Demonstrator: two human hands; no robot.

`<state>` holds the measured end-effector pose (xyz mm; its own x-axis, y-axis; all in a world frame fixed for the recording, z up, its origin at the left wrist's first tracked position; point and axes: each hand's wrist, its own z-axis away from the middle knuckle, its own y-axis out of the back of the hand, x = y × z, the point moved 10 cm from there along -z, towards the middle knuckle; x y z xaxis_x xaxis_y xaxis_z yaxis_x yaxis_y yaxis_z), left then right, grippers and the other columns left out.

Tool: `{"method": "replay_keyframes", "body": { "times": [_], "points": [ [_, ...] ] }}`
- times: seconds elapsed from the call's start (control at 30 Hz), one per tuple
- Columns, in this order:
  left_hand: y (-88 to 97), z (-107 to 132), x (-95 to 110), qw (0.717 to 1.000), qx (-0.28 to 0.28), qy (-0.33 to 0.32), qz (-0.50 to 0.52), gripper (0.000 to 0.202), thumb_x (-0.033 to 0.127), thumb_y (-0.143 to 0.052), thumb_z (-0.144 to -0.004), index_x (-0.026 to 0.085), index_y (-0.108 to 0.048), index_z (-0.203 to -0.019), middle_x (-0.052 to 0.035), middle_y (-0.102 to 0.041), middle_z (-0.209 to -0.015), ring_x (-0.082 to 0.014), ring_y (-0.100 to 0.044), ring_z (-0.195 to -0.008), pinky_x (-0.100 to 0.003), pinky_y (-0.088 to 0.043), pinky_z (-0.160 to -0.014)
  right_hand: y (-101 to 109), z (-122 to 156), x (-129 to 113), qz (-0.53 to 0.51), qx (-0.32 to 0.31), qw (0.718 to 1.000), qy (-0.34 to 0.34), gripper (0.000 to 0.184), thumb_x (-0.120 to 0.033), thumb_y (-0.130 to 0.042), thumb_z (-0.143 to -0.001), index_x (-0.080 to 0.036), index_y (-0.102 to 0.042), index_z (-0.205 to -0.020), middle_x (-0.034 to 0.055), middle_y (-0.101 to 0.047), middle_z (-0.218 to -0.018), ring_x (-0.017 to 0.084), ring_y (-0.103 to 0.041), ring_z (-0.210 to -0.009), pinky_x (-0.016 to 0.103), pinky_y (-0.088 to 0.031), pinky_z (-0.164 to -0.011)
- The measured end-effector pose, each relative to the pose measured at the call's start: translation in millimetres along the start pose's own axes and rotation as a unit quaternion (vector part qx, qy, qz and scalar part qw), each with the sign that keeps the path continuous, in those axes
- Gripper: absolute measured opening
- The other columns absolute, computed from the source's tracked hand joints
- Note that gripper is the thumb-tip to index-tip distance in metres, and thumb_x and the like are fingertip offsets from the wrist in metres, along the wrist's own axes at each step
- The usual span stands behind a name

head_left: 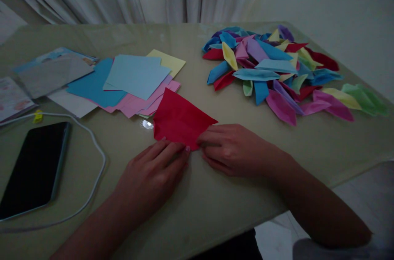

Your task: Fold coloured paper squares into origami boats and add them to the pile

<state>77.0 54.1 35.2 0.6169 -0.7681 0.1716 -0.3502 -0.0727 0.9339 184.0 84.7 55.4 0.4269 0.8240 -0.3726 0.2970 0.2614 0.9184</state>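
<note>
Your left hand (pixel 156 167) and right hand (pixel 230 147) pinch the near edge of a red sheet (pixel 181 116), fingers closed on it. The sheet is on the table (pixel 215 202), near loose coloured papers (pixel 138 73).

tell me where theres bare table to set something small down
Bare table shows between the red paper and folded-paper pile; between that pile and the right hand; between the white cable and left hand; and between both hands and the near edge. Crowded: the far right, under the pile, and the left, with loose sheets, phone and cable.
</note>
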Motion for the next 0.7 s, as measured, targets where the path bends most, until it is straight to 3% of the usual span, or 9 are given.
{"method": "replay_keyframes", "body": {
  "times": [0.1,0.2,0.27,0.43,0.57,0.7],
  "points": [
    [0.3,-1,-10,0.998,0.007,0.011,0.062,0.02,0.023,-0.059,-0.108,0.017,-0.078,-0.109,-0.01,-0.078,-0.115,-0.0279,-0.074,-0.104,-0.046,-0.065,-0.093,27,5,-1,0.043,0.074,0.996,0.03,0.019,-0.023,-0.062,-0.105,-0.017,-0.075,-0.093,0.0114,-0.077,-0.105,0.024,-0.068,-0.095,0.042,-0.053,-0.088],
    [-0.5,1,-24,0.995,0.021,0.027,0.089,0.02,0.026,-0.059,-0.109,0.017,-0.077,-0.109,-0.0095,-0.079,-0.116,-0.0259,-0.075,-0.109,-0.046,-0.062,-0.103,45,10,14,0.031,0.118,0.993,0.003,0.012,-0.025,-0.067,-0.101,-0.016,-0.075,-0.1,0.0122,-0.077,-0.109,0.026,-0.069,-0.098,0.044,-0.053,-0.093],
    [-3.5,4,-35,0.993,0.019,0.043,0.105,0.019,0.027,-0.061,-0.109,0.019,-0.076,-0.118,-0.0089,-0.079,-0.12,-0.0247,-0.076,-0.111,-0.042,-0.063,-0.101,41,11,24,-0.013,0.09,0.996,-0.012,0.013,-0.02,-0.067,-0.099,-0.016,-0.076,-0.107,0.0136,-0.075,-0.12,0.027,-0.07,-0.107,0.043,-0.054,-0.097],
    [-4.0,9,-55,0.994,0.001,0.082,0.073,0.025,0.023,-0.056,-0.108,0.021,-0.073,-0.127,-0.0117,-0.076,-0.129,-0.0277,-0.074,-0.116,-0.044,-0.063,-0.098,19,12,39,-0.078,-0.003,0.996,-0.053,0.04,-0.002,-0.062,-0.091,-0.023,-0.077,-0.122,0.0103,-0.068,-0.142,0.025,-0.07,-0.125,0.039,-0.055,-0.106],
    [5.8,4,-39,0.999,0.027,0.035,0.022,0.032,0.016,-0.049,-0.109,0.019,-0.072,-0.13,-0.012,-0.077,-0.133,-0.0287,-0.073,-0.122,-0.047,-0.061,-0.104,6,10,42,-0.058,-0.044,0.995,-0.065,0.031,-0.009,-0.066,-0.097,-0.023,-0.077,-0.122,0.0107,-0.071,-0.137,0.028,-0.068,-0.126,0.042,-0.055,-0.107],
    [-2.4,1,-10,0.999,0.009,-0.042,0.02,0.035,0.018,-0.05,-0.11,0.019,-0.07,-0.139,-0.0101,-0.076,-0.14,-0.0281,-0.071,-0.128,-0.054,-0.052,-0.117,2,6,38,-0.06,-0.038,0.996,-0.046,0.019,-0.016,-0.067,-0.102,-0.023,-0.08,-0.113,0.0115,-0.071,-0.132,0.027,-0.068,-0.121,0.041,-0.054,-0.103]
  ]
}}
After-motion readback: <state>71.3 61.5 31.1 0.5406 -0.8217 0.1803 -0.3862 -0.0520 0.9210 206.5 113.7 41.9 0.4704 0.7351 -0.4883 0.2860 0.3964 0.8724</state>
